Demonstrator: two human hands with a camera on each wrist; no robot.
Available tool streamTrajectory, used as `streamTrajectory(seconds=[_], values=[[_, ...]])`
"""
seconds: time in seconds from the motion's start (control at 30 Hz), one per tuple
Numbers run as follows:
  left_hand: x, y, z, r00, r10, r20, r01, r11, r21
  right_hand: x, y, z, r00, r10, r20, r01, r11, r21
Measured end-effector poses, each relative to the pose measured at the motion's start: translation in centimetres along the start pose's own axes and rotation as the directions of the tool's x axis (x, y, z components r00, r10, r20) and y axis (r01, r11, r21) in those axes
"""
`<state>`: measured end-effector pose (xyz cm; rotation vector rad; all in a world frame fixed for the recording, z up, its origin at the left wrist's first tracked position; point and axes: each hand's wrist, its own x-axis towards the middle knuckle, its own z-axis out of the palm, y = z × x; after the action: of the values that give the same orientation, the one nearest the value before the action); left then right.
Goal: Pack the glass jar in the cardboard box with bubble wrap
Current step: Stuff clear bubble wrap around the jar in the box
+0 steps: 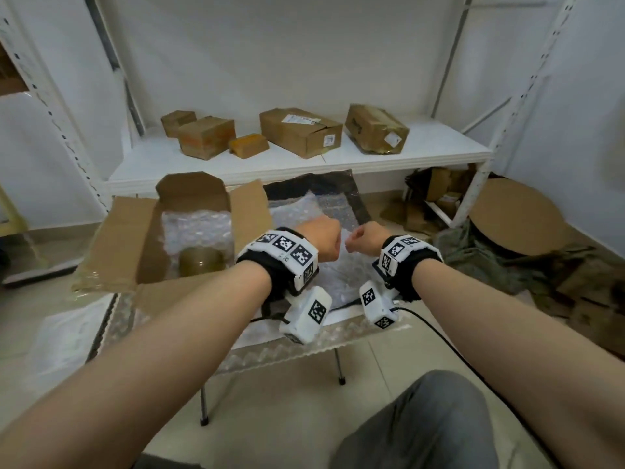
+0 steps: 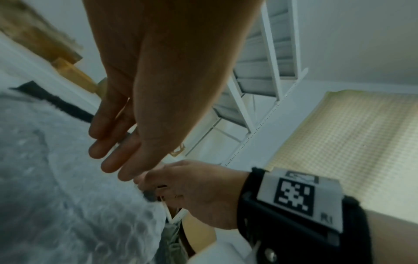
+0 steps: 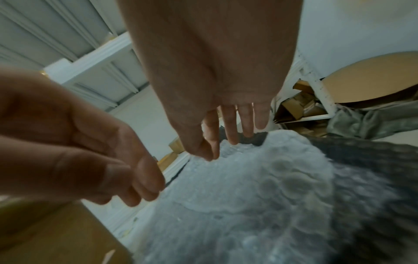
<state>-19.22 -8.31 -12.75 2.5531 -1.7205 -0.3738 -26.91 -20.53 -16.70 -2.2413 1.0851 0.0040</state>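
Observation:
The open cardboard box [image 1: 128, 231] sits at the table's left, lined with bubble wrap [image 1: 196, 228]. Upright inside it stands the glass jar [image 1: 201, 262] with a brownish lid. A loose bubble wrap sheet [image 1: 341, 279] [image 2: 68, 196] [image 3: 260, 187] lies over a black mat to the right of the box. Both hands hover close together above this sheet. My left hand [image 1: 321, 240] [image 2: 117, 142] [image 3: 101, 160] hangs with loosely bent fingers, and nothing shows in it. My right hand [image 1: 363, 236] [image 2: 187, 189] [image 3: 212, 151] pinches thumb to forefinger at the sheet's edge.
A white shelf [image 1: 236, 170] behind the table carries several cardboard boxes [image 1: 297, 130]. On the floor at the right are a round cardboard disc [image 1: 517, 214], a green cloth [image 1: 490, 262] and scrap cardboard. A black cable [image 1: 439, 330] trails from the right wrist. My knee [image 1: 422, 424] is below.

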Motion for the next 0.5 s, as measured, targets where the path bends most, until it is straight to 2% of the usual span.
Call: streamTrajectory(seconds=[0.1,0.2,0.3,0.4,0.5], values=[[0.7,0.8,2.5,0.994,-0.058,0.096,0.053,0.997,0.054,-0.2,1.3,1.1,0.996,-0.013,0.090,0.017,0.999,-0.038],[1.1,0.3,4.3,0.978,-0.107,0.178,0.095,0.992,0.079,-0.1,2.6,2.1,0.994,-0.007,0.110,0.010,0.999,-0.034],[1.3,-0.3,5.6,0.967,-0.158,0.197,0.146,0.986,0.077,0.3,3.4,2.9,0.990,0.008,0.139,0.014,0.988,-0.154],[1.5,-0.4,5.8,0.964,-0.174,0.200,0.163,0.984,0.069,0.6,3.7,3.9,0.995,0.008,0.096,0.026,0.938,-0.346],[1.6,-0.6,5.9,0.958,-0.177,0.224,0.169,0.984,0.053,1.0,3.5,5.3,1.000,0.016,0.024,-0.005,0.919,-0.394]])
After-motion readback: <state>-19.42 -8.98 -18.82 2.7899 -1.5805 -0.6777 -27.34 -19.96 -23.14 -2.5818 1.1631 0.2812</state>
